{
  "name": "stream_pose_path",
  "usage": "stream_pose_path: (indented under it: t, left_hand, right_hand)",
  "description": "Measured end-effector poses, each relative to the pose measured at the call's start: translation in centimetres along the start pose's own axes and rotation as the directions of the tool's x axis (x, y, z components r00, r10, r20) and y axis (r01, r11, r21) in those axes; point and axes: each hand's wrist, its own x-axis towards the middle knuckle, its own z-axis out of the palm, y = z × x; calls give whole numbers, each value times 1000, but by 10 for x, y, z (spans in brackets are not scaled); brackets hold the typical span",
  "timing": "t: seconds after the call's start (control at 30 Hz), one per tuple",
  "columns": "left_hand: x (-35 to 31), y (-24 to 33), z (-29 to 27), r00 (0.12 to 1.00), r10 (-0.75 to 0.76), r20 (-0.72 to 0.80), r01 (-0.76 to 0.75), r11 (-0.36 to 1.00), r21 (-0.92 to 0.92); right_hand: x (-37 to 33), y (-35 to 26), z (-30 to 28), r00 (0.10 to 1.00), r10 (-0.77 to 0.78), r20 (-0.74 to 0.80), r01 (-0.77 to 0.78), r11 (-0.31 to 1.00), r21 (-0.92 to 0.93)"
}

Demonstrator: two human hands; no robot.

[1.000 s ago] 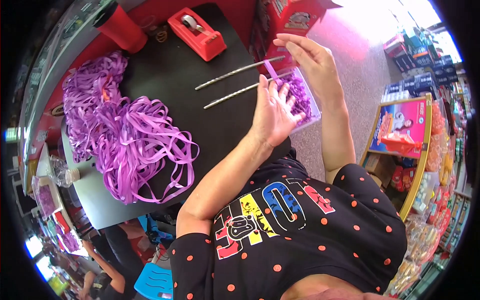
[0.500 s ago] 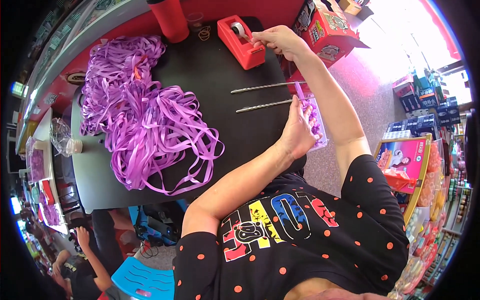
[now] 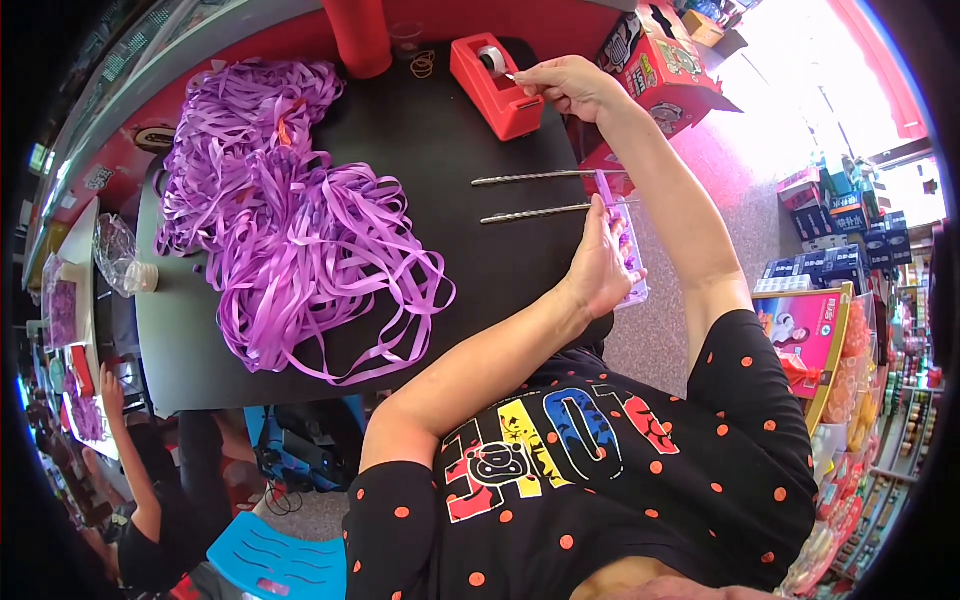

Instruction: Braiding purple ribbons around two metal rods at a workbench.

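My right hand (image 3: 575, 88) reaches over a red tape dispenser (image 3: 512, 118) at the far edge of the table. Its thumb and forefinger pinch what looks like the loose end of the clear tape, beside the white roll (image 3: 492, 62). At the table's right edge, my left hand (image 3: 600, 262) has its thumb against a purple ribbon (image 3: 603, 187) that crosses two twisted metal rods (image 3: 530, 181). Its other fingers are partly hidden. Under and beyond this hand lies a clear tray (image 3: 638, 292) with small purple pieces in it.
A big tangled heap of purple ribbon (image 3: 300, 240) covers the left of the black table (image 3: 450, 130). Behind stand a red cylinder (image 3: 360, 40) and some rubber bands (image 3: 423, 65). A red carton (image 3: 665, 75) is at the far right. Another person's arm (image 3: 135, 455) shows at lower left, near a blue stool (image 3: 275, 560).
The view has shifted slightly. Both my hands keep nearly the same places at the dispenser and the rods. At lower left, the other person's hand has moved up and away toward the white table.
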Motion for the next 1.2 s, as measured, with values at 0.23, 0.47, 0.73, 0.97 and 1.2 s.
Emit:
stream_pose_path:
  t: [0.23, 0.47, 0.73, 0.97, 1.2]
  left_hand:
    - [-1, 1, 0, 1000, -12, -24, 11, 1000, -24]
    - [-1, 3, 2, 1000, -11, -24, 10, 999, -33]
    - [1, 2, -1, 1000, -8, -1, 8, 999, -37]
    - [1, 4, -1, 999, 9, 53, -8, 1000, -6]
    - [2, -1, -1, 998, 37, -55, -43, 993, -112]
  right_hand:
    - [-16, -7, -7, 995, -77, 57, 75, 996, 48]
    - [-45, 16, -1, 996, -84, 13, 83, 994, 70]
    - [-35, 42, 7, 955, -268, -130, 235, 945, -226]
    - [-55, 36, 28, 775, -603, -191, 303, 619, -725]
    - [-82, 55, -4, 918, -378, -118, 286, 840, -461]
